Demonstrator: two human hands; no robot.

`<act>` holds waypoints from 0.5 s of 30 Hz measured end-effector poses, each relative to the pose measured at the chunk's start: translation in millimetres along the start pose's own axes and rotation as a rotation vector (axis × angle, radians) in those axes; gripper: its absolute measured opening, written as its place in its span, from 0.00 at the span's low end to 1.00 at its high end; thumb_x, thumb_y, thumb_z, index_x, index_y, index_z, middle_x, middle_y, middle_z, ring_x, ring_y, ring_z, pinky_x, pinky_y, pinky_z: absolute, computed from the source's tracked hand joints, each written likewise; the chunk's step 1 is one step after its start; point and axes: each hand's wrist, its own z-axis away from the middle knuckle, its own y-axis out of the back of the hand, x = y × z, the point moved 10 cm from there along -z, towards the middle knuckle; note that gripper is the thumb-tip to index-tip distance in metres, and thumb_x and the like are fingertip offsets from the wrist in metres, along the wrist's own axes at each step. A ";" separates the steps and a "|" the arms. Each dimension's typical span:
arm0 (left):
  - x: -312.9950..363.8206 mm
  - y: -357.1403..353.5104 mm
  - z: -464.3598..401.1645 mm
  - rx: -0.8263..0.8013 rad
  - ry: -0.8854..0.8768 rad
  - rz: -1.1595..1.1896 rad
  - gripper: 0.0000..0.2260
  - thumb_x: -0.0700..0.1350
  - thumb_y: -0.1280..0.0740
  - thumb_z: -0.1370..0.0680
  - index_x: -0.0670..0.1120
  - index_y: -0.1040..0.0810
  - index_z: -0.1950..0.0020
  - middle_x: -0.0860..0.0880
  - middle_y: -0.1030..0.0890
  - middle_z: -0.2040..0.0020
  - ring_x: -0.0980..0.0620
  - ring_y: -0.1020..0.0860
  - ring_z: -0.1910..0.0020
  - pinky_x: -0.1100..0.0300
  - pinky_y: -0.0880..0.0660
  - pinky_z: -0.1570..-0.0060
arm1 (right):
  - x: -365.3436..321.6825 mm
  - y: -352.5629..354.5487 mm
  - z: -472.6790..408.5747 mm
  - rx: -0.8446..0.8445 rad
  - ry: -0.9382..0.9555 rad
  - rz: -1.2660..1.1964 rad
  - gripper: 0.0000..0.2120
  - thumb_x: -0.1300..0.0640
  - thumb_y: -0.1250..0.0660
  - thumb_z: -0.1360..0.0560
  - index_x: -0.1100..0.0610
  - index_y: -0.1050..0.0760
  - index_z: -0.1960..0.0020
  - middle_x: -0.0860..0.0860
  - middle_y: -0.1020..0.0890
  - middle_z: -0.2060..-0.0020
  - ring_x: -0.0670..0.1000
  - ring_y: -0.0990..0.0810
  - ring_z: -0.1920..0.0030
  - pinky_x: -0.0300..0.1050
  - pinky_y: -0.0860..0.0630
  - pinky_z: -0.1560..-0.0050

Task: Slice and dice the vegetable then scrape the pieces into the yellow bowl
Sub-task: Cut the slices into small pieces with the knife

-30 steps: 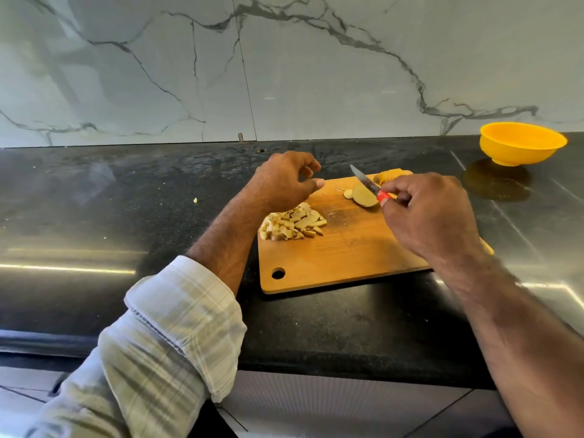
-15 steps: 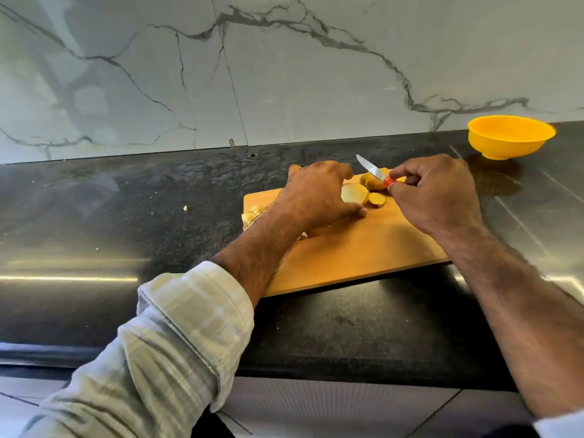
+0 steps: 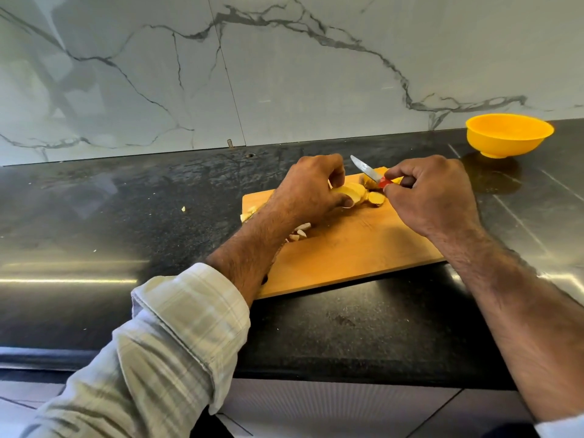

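At the cutting board's (image 3: 347,254) far edge, the left hand (image 3: 311,188) pinches potato slices (image 3: 352,192) steady while the right hand (image 3: 433,197) grips the knife (image 3: 368,172) raised; yellow bowl (image 3: 508,135) waits at the worktop's far right.

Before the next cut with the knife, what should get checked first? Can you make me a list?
1. Knife held firmly by the right hand: ok.
2. Left hand holding the potato slices steady: ok.
3. Left fingertips clear of the blade's path: cannot tell, they curl close to it.
4. Cutting board flat on the counter: ok.
5. Diced pieces out of the way: ok, under the left wrist.
6. Yellow bowl ready: ok, far right, apart from the board.
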 end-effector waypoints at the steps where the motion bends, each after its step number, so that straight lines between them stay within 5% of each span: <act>1: -1.2 1.2 0.8 0.003 -0.005 0.022 0.15 0.52 0.19 0.27 0.51 0.21 0.48 0.55 0.19 0.51 0.54 0.21 0.51 0.56 0.18 0.50 | 0.5 1.1 0.0 0.006 -0.003 -0.004 0.11 0.51 0.27 0.24 0.54 0.14 0.44 0.51 0.15 0.62 0.46 0.21 0.67 0.38 0.24 0.66; 7: -15.2 17.6 8.3 0.006 -0.038 0.168 0.12 0.48 0.18 0.28 0.49 0.19 0.52 0.54 0.17 0.54 0.56 0.18 0.54 0.58 0.17 0.51 | -5.0 0.8 1.5 0.013 0.030 -0.038 0.11 0.51 0.27 0.24 0.52 0.13 0.44 0.49 0.15 0.63 0.45 0.21 0.66 0.40 0.21 0.66; 15: -38.8 35.7 17.0 0.038 -0.014 0.398 0.13 0.41 0.21 0.25 0.43 0.18 0.43 0.47 0.13 0.53 0.50 0.13 0.56 0.51 0.14 0.51 | -19.2 -16.1 9.1 -0.123 0.110 -0.069 0.09 0.52 0.25 0.25 0.51 0.13 0.45 0.47 0.14 0.61 0.40 0.22 0.64 0.34 0.29 0.66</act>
